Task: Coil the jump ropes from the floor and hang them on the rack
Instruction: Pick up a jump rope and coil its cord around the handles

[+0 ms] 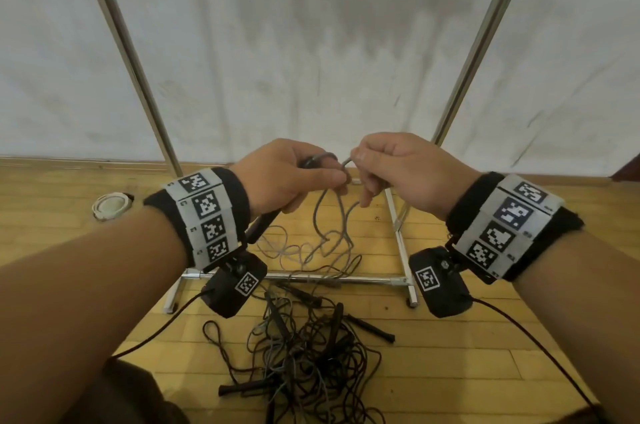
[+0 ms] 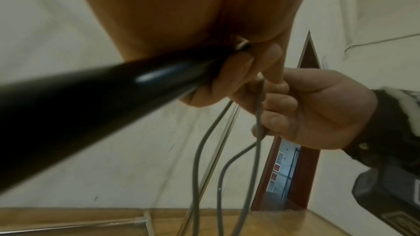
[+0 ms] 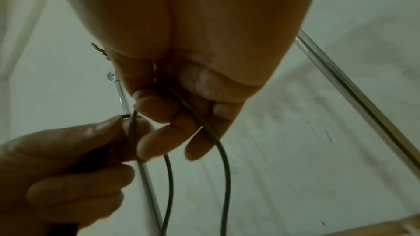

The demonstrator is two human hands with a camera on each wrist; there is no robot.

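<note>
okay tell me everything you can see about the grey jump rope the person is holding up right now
The grey jump rope is a thin, smooth grey cord, plastic-looking, with a glossy black handle. The left hand grips that handle, which slants down below the wrist, and pinches the cord. The right hand pinches a short loop of cord beside it. Strands hang from both hands in loose curves to the wooden floor, trailing over the rack's base bar. It is not yet coiled.

Bare forearms, no sleeves. Left wrist band (image 1: 204,215): black strap, grey-white panels, four square black-and-white coded markers. Right wrist band (image 1: 509,226): same build. Below each band, black camera box (image 1: 235,288) (image 1: 441,285) with one marker, screw mount, thin black cable (image 1: 540,347) trailing nearward.
</note>
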